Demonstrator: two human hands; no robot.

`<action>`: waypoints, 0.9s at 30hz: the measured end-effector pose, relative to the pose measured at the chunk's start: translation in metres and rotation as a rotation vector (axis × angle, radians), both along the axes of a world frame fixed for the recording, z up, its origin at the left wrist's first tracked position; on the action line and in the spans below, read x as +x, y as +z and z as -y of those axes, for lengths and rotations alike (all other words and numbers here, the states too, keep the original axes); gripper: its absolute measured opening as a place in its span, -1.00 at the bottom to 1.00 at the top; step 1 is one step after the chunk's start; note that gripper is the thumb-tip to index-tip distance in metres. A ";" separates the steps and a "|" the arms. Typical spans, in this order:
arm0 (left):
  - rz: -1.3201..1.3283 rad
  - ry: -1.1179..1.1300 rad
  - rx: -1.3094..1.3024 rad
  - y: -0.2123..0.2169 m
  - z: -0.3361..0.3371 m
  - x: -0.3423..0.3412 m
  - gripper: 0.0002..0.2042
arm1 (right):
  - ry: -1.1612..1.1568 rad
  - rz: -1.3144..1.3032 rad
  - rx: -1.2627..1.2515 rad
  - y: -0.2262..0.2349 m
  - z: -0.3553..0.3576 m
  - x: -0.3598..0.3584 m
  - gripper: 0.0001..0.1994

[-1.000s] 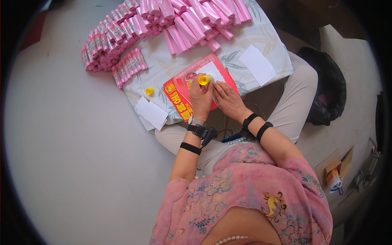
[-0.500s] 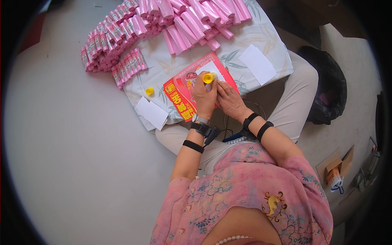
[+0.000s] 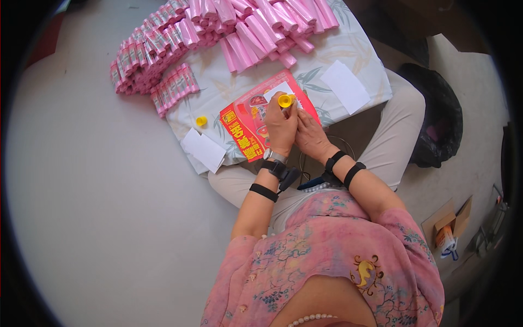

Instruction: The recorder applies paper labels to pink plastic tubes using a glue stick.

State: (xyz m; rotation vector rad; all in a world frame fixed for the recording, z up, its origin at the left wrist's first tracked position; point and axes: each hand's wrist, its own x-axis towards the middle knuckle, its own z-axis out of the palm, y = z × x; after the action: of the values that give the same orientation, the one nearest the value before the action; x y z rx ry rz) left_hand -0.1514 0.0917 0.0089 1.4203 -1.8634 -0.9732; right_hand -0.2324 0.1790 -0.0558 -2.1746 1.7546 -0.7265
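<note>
Left hand (image 3: 280, 126) is clenched round a small yellow-capped tube (image 3: 285, 101), yellow end poking out above the fingers. Right hand (image 3: 309, 134) is pressed against the left, fingers curled at the same tube; can't tell how much of it the right one actually grips. Both wrists carry black bands.

Tube sits over the red printed packet (image 3: 256, 122), near its upper right edge. Only the cap end shows, so the long axis is mostly hidden; what's visible points up and away from the person, toward the pink pile.

Packet lies on a pale leaf-print cloth (image 3: 348, 52) across the person's lap and knees. Also on the cloth: loose yellow cap (image 3: 201, 121) left of the packet, white paper slips (image 3: 202, 148) at the lower left edge, another white slip (image 3: 345, 86) to the right, a heap of pink rolled tubes (image 3: 256, 27) at the top and neater pink bundles (image 3: 155, 54) at the upper left.

Person sits on a plain grey floor (image 3: 98, 218). Black bag (image 3: 436, 120) to the right, open cardboard box (image 3: 449, 226) lower right.
</note>
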 end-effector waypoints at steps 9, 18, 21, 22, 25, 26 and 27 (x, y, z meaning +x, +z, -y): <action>0.092 -0.081 -0.054 -0.003 0.003 0.017 -0.65 | 0.005 0.031 -0.017 0.003 0.001 0.000 -0.50; 0.095 -0.059 -0.058 0.007 0.001 0.042 -0.66 | -0.060 -0.001 -0.048 0.006 0.004 0.003 -0.48; 0.116 -0.045 -0.064 0.007 0.001 0.051 -0.67 | -0.045 -0.003 -0.035 0.009 0.004 0.003 -0.45; 0.145 -0.042 -0.079 0.007 0.001 0.053 -0.67 | -0.046 0.006 -0.035 0.009 0.004 0.003 -0.44; 0.103 -0.016 0.004 0.010 0.000 0.058 -0.68 | -0.048 0.018 -0.040 0.009 0.004 0.002 -0.44; 0.102 -0.015 0.002 0.012 0.001 0.059 -0.68 | -0.049 0.021 -0.044 0.008 0.004 0.002 -0.43; 0.124 -0.026 -0.027 0.012 0.001 0.062 -0.68 | -0.049 0.022 -0.047 0.009 0.004 0.002 -0.43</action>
State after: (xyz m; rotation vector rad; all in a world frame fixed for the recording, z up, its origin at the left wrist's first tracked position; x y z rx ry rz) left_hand -0.0893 0.0904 0.0210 1.4734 -1.9817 -0.8868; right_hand -0.2304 0.1751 -0.0470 -2.1522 1.8027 -0.8077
